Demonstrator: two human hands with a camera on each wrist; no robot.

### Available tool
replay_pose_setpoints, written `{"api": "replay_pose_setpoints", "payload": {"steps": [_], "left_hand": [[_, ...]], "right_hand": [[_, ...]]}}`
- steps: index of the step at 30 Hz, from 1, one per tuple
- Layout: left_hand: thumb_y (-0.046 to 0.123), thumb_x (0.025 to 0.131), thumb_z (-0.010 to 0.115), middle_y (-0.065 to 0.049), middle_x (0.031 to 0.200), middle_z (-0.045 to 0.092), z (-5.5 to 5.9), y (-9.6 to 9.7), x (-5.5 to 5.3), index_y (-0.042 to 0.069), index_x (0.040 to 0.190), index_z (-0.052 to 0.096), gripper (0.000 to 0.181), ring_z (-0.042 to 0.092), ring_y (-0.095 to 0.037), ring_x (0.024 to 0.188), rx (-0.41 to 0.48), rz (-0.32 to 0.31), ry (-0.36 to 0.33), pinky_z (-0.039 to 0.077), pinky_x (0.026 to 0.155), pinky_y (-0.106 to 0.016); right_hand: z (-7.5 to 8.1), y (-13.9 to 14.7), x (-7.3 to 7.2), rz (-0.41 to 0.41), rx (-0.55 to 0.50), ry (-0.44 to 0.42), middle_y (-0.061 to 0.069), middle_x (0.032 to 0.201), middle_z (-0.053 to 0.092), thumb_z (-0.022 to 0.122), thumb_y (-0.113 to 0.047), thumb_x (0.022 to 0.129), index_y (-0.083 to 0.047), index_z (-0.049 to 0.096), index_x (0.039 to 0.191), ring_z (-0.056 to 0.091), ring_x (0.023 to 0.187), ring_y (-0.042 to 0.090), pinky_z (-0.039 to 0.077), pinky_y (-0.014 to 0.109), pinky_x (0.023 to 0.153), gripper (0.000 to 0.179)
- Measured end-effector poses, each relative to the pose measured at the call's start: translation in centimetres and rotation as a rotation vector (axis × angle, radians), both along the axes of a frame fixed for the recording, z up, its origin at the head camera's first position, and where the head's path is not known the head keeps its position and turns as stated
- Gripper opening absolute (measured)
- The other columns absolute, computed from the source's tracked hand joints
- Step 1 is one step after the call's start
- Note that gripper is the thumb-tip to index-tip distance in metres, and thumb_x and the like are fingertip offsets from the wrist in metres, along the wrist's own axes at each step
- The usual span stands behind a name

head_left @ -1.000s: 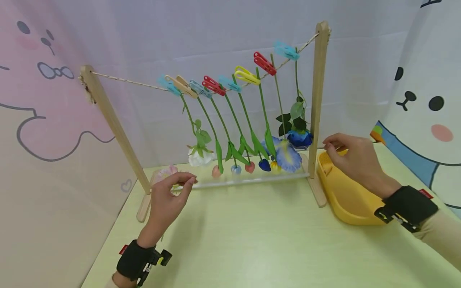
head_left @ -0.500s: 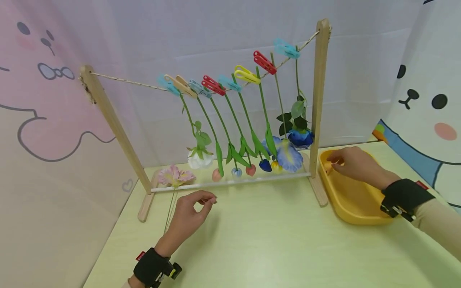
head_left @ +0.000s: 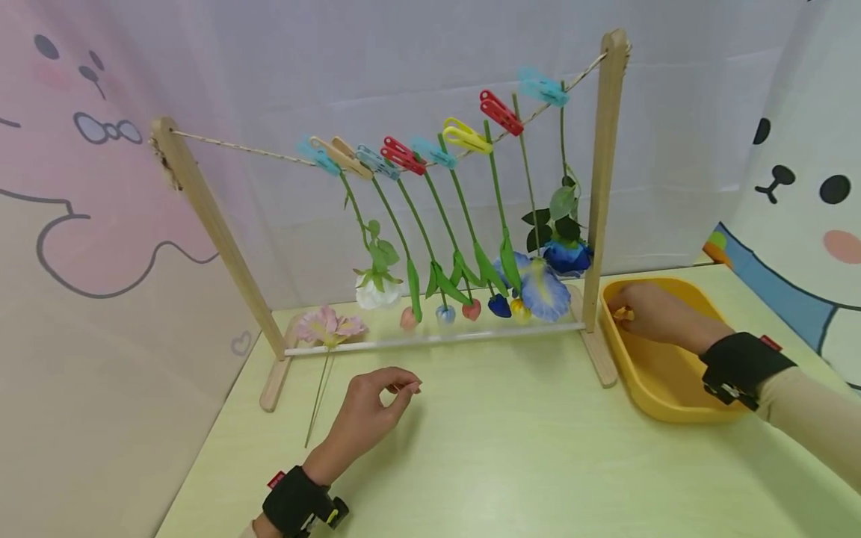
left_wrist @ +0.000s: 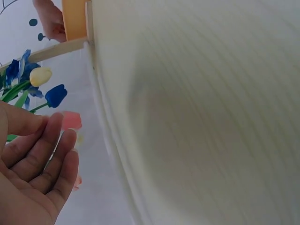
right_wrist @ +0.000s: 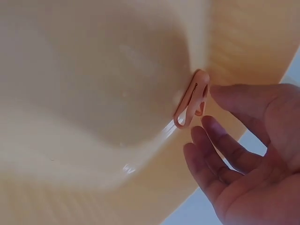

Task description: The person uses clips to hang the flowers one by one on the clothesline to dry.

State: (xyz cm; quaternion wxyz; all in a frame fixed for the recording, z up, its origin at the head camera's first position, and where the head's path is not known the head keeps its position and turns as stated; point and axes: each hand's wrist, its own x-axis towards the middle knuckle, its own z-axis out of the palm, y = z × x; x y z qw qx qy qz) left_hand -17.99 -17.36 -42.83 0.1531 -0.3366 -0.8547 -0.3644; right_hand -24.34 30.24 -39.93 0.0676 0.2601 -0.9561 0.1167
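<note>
In the head view my right hand (head_left: 651, 314) reaches into a yellow tray (head_left: 662, 412). An orange clothespin (right_wrist: 192, 99) leans in the tray's corner; in the right wrist view my thumb tip and index fingertip are right at its edge, spread on either side. My left hand (head_left: 373, 411) hovers over the table, thumb and index tips together, other fingers loosely curved, nothing between them. Left of it a pink flower (head_left: 329, 326) with a thin stem lies across the rack's white bottom bar (head_left: 437, 340).
A wooden rack (head_left: 602, 187) carries a sagging rope (head_left: 249, 149). Several artificial flowers hang upside down from it, including a white rose (head_left: 378, 291) and a blue iris (head_left: 545, 291), pinned by coloured clothespins such as a yellow one (head_left: 466, 136). The tray stands beside the right post.
My right hand has lowered into the tray, down to the orange clothespin. My left hand has moved right and slightly toward me, away from the pink flower, which now shows fully.
</note>
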Motion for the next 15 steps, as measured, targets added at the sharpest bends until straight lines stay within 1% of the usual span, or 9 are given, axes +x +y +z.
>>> {"api": "replay_pose_setpoints", "payload": {"steps": [2, 5, 8, 10, 12, 13, 15], "left_hand": [[0.011, 0.091, 0.070, 0.003, 0.083, 0.074, -0.06, -0.01, 0.07, 0.022, 0.097, 0.072, 0.013, 0.063, 0.000, 0.075, -0.007, -0.003, -0.011, 0.058, 0.064, -0.038], [0.013, 0.091, 0.070, 0.006, 0.084, 0.073, -0.09, -0.02, 0.19, 0.022, 0.097, 0.072, 0.011, 0.063, 0.000, 0.075, -0.022, 0.000, -0.025, 0.058, 0.063, -0.035], [0.013, 0.091, 0.070, 0.011, 0.084, 0.072, -0.05, -0.01, 0.28, 0.022, 0.097, 0.073, 0.011, 0.063, 0.000, 0.075, -0.028, 0.008, -0.035, 0.057, 0.064, -0.033], [0.013, 0.092, 0.069, 0.012, 0.084, 0.071, -0.07, 0.06, 0.28, 0.022, 0.097, 0.072, 0.011, 0.063, -0.001, 0.075, -0.030, 0.008, -0.041, 0.057, 0.064, -0.033], [0.013, 0.092, 0.069, 0.009, 0.085, 0.072, -0.15, 0.14, 0.27, 0.022, 0.098, 0.072, 0.011, 0.063, -0.002, 0.076, -0.027, 0.000, -0.053, 0.057, 0.064, -0.036], [0.013, 0.092, 0.068, 0.007, 0.085, 0.073, -0.20, 0.18, 0.28, 0.022, 0.098, 0.072, 0.011, 0.064, -0.002, 0.076, -0.026, -0.005, -0.059, 0.057, 0.063, -0.038], [0.013, 0.093, 0.068, 0.004, 0.085, 0.073, -0.31, 0.26, 0.32, 0.023, 0.098, 0.072, 0.012, 0.064, -0.002, 0.076, -0.025, -0.014, -0.078, 0.057, 0.062, -0.041]], "right_hand": [[0.01, 0.02, 0.27, -0.012, 0.016, -0.019, 0.010, 0.080, 0.067, 0.075, 0.007, 0.073, -0.007, 0.075, 0.083, 0.058, 0.070, 0.025, 0.055, 0.044, 0.066, 0.017], [0.03, 0.04, 0.57, -0.027, 0.042, -0.053, 0.010, 0.081, 0.065, 0.076, 0.004, 0.075, -0.007, 0.076, 0.084, 0.056, 0.069, 0.023, 0.055, 0.043, 0.066, 0.014], [0.13, 0.00, 0.67, -0.060, 0.037, -0.105, 0.009, 0.081, 0.066, 0.076, 0.000, 0.078, -0.006, 0.076, 0.085, 0.056, 0.068, 0.020, 0.057, 0.043, 0.067, 0.009], [0.20, 0.03, 0.66, -0.101, 0.032, -0.139, 0.007, 0.078, 0.067, 0.076, -0.002, 0.079, -0.004, 0.075, 0.085, 0.056, 0.066, 0.019, 0.057, 0.042, 0.065, 0.006], [0.24, 0.14, 0.61, -0.154, 0.025, -0.166, 0.005, 0.074, 0.065, 0.077, -0.005, 0.080, -0.002, 0.072, 0.085, 0.055, 0.063, 0.019, 0.055, 0.039, 0.060, 0.008], [0.25, 0.22, 0.59, -0.182, 0.022, -0.178, 0.005, 0.071, 0.063, 0.078, -0.007, 0.080, -0.001, 0.070, 0.084, 0.054, 0.061, 0.019, 0.054, 0.036, 0.057, 0.010], [0.13, 0.50, 0.48, -0.229, 0.021, -0.188, 0.004, 0.066, 0.056, 0.079, -0.011, 0.079, 0.000, 0.066, 0.081, 0.051, 0.058, 0.019, 0.046, 0.031, 0.053, 0.017]]}}
